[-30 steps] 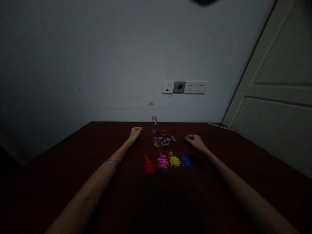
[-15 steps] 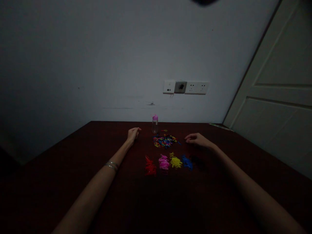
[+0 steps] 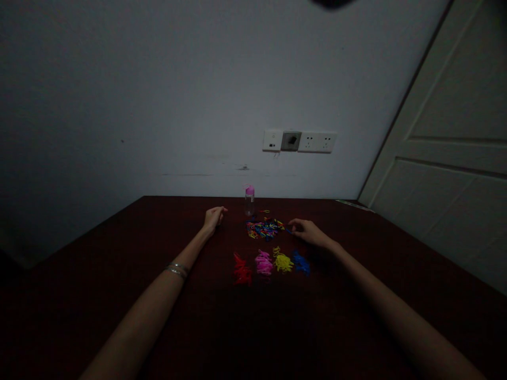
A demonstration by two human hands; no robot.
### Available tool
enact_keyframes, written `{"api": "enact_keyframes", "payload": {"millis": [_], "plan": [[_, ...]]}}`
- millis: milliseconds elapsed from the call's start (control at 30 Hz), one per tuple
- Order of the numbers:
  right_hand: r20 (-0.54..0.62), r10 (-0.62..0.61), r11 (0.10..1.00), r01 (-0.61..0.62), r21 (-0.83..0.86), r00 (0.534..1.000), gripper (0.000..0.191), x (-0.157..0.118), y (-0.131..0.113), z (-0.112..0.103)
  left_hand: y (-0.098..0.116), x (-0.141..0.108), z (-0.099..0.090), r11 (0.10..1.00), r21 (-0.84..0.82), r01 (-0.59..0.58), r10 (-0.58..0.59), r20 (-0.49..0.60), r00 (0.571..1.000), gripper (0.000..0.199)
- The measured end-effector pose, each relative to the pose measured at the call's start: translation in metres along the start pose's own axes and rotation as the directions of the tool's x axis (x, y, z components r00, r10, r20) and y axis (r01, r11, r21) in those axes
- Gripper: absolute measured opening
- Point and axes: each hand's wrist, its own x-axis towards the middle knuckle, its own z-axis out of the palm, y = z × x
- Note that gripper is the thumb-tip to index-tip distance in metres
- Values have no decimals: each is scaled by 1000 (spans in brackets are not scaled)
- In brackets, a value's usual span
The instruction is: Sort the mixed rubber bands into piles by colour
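Note:
My left hand (image 3: 215,217) rests on the dark table, loosely curled, with nothing showing in it. My right hand (image 3: 309,232) is at the right edge of a mixed pile of small coloured rubber bands (image 3: 263,228). Its thumb and forefinger are slightly apart, with the tips at a blue rubber band (image 3: 288,230); a firm grip on it does not show. Nearer to me lie separate heaps of red bands (image 3: 242,271), pink bands (image 3: 263,263), yellow bands (image 3: 283,263) and blue bands (image 3: 301,262). Dark shapes right of the blue heap are hard to make out.
A clear bottle with a pink cap (image 3: 249,200) stands behind the mixed pile. The dark red-brown table (image 3: 178,211) meets a pale wall with sockets (image 3: 317,142). A white panelled door (image 3: 443,158) is at the right. The light is dim.
My right hand has moved left, bringing its fingertips to the blue band at the pile's edge. My left hand stays in place. The whole view has shifted slightly.

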Motion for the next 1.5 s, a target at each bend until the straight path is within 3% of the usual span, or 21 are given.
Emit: {"api": "enact_keyframes", "payload": {"millis": [400, 633, 800, 900, 1033, 1267, 1333, 1500], "plan": [[-35, -26, 1000, 26, -10, 999, 34, -2, -6, 2, 4, -3, 2, 1000, 30, 10, -10, -8, 1000, 29], [-100, 19, 998, -25, -59, 995, 34, -4, -7, 9, 5, -3, 2, 999, 36, 10, -10, -9, 1000, 28], [-73, 7, 1000, -7, -6, 997, 34, -2, -11, 5, 6, -4, 2, 999, 41, 8, -8, -2, 1000, 28], [8, 20, 992, -21, 127, 1000, 33, -2, -16, -5, 6, -4, 2, 999, 48, -9, 8, 10, 1000, 29], [236, 19, 948, -93, 305, 971, 34, -6, -29, -24, 6, -4, 1, 998, 62, -8, 6, 20, 1000, 30], [480, 9, 947, -161, 277, 877, 34, -12, -38, -33, 10, -9, 5, 989, 151, -4, -3, 45, 999, 28], [464, 21, 947, -166, 275, 886, 33, -11, -34, -32, 11, -11, 7, 976, 214, -36, 19, 80, 997, 27], [279, 124, 937, -205, 282, 952, 31, -12, -18, -34, 15, -13, 14, 914, 355, -198, 129, 208, 970, 24]]}}
